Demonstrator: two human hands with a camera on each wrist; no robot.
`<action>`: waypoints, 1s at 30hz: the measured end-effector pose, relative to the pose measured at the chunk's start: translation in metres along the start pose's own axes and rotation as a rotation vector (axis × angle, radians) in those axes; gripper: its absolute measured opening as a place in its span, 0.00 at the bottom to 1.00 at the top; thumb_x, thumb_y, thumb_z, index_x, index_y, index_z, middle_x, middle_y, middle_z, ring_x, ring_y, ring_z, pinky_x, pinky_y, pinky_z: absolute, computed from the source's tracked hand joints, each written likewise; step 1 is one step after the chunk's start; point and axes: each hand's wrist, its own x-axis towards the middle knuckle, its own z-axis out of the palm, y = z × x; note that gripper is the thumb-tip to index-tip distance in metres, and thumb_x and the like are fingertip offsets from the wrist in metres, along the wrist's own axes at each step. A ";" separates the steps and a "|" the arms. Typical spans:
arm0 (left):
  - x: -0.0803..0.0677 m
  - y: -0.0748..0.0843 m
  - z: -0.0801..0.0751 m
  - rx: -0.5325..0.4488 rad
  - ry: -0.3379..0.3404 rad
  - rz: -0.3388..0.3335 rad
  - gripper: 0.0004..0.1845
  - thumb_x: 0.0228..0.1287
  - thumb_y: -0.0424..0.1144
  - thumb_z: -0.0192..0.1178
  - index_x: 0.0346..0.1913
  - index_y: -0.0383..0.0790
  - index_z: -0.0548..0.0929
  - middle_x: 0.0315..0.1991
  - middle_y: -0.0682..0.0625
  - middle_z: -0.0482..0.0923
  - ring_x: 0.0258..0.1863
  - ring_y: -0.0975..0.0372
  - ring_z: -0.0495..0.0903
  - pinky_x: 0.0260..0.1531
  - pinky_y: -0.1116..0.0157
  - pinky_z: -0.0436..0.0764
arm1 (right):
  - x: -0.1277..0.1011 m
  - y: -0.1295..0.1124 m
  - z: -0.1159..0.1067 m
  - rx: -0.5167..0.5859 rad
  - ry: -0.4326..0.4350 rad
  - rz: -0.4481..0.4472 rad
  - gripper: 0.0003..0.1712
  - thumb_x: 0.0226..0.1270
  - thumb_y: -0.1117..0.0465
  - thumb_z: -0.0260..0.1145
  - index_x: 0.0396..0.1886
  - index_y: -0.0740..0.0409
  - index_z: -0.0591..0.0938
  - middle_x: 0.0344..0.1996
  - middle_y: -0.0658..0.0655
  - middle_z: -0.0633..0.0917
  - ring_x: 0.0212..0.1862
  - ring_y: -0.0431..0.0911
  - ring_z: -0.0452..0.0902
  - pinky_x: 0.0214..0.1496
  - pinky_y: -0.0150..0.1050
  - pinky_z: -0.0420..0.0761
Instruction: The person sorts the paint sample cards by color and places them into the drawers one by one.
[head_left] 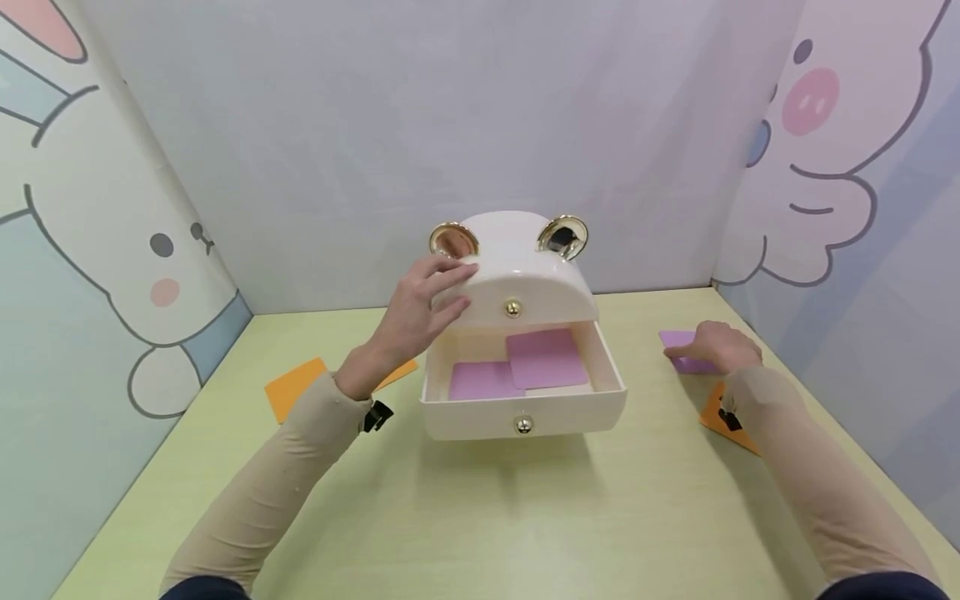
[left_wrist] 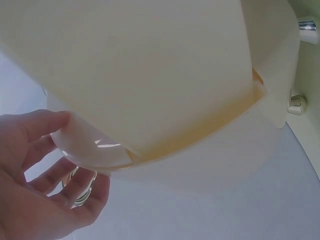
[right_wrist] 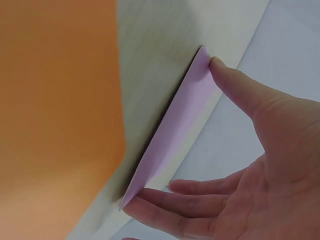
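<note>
Table (head_left: 480,517): pale green top under both forearms, walled in on three sides by cartoon-print panels.

Cream box (head_left: 517,333): domed, bear-shaped, with two gold ears, directly under the left hand (head_left: 420,312). The left hand's fingers lie spread and fairly straight over the dome's left shoulder, thumb against the side; it presses and steadies, no real clasp. Left wrist view shows the fingertips at the lower rim of the shell. Judged hard glossy plastic, stiff, light, probably slippery under a bare palm.

Drawer (head_left: 525,412): pulled out toward the person, gold knob on its front, just right of the left wrist. Two purple cards (head_left: 517,367) lie flat inside, overlapping.

Orange sheets: one (head_left: 296,387) partly under the left forearm, another (head_left: 720,417) beneath the right wrist.

Purple card (head_left: 678,342): on the table under the right hand (head_left: 712,346), well right of the drawer. Right wrist view: thumb at one corner, fingers at the opposite end, the card (right_wrist: 175,125) pinched across and its near edge tipped up off the surface. Judged thin, light, bendable; lying flat it offers little purchase, so the lifted edge or the corners are the place to hold it, lightly, to avoid creasing.
</note>
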 end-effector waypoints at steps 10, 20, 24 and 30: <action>-0.001 0.000 0.001 0.010 0.009 -0.002 0.21 0.59 0.30 0.65 0.57 0.34 0.81 0.52 0.39 0.77 0.53 0.48 0.74 0.51 0.52 0.74 | 0.002 0.002 0.001 0.006 0.000 -0.021 0.44 0.56 0.31 0.61 0.48 0.70 0.70 0.33 0.64 0.75 0.34 0.54 0.71 0.29 0.44 0.73; 0.000 0.000 0.000 0.020 -0.001 -0.007 0.20 0.60 0.30 0.65 0.57 0.35 0.81 0.52 0.39 0.77 0.53 0.48 0.74 0.52 0.52 0.75 | 0.001 -0.002 -0.002 -0.015 -0.008 -0.040 0.52 0.52 0.26 0.62 0.48 0.74 0.70 0.34 0.66 0.76 0.34 0.55 0.72 0.30 0.44 0.74; -0.001 0.000 0.001 0.018 0.005 -0.004 0.21 0.60 0.30 0.65 0.57 0.35 0.81 0.52 0.39 0.77 0.54 0.48 0.74 0.52 0.52 0.75 | 0.002 -0.003 -0.001 -0.009 -0.007 -0.024 0.50 0.52 0.28 0.63 0.48 0.73 0.70 0.32 0.65 0.76 0.33 0.54 0.71 0.29 0.43 0.73; -0.001 -0.001 0.001 0.020 0.010 0.007 0.20 0.60 0.29 0.65 0.57 0.35 0.81 0.52 0.39 0.77 0.54 0.47 0.74 0.53 0.52 0.75 | 0.003 -0.003 0.000 0.011 0.006 -0.014 0.49 0.51 0.29 0.65 0.48 0.71 0.70 0.33 0.64 0.75 0.34 0.54 0.71 0.30 0.44 0.73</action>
